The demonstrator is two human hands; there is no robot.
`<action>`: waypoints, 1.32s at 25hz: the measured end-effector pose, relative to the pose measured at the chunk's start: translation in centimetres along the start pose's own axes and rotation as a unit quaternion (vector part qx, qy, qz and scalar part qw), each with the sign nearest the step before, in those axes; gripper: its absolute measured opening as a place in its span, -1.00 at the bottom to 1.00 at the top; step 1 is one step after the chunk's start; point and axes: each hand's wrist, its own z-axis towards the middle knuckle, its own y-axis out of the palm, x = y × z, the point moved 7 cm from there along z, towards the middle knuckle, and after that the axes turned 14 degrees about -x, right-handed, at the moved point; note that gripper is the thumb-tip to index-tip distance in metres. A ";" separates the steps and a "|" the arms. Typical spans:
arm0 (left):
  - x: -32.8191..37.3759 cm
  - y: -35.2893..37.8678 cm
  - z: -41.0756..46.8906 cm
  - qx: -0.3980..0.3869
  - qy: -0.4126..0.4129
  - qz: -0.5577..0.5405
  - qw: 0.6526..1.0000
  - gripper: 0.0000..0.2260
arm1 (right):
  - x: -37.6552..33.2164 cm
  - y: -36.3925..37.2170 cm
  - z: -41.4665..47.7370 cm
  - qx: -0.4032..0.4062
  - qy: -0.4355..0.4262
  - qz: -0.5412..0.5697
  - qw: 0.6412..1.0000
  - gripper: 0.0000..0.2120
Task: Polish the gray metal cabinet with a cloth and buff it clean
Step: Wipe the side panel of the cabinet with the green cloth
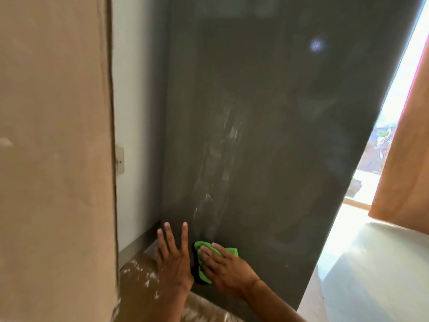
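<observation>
Low down, right hand (224, 267) presses crumpled green cloth (229, 251) on smeared matte-gray cabinet (278, 135).

Orange curtain (404, 159) by bright window (399, 101), wall switch plate (120, 160) at left

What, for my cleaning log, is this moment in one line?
right hand presses green cloth low on gray cabinet | left hand spread beside it | streaks above cloth
</observation>
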 end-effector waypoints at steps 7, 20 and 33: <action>8.2 -15.7 3.6 0.146 0.065 -0.139 0.977 -0.18 | 19.4 -16.4 -7.1 0.196 0.103 -0.060 0.973 -0.49; 10.6 -16.7 6.6 0.231 0.124 -0.198 0.945 -0.38 | 28.2 -20.0 -4.0 0.241 0.254 -0.013 0.937 -0.26; 7.6 -12.2 5.2 0.171 0.102 -0.241 0.950 -0.30 | 30.3 -22.0 -4.3 0.290 0.313 0.006 0.904 -0.39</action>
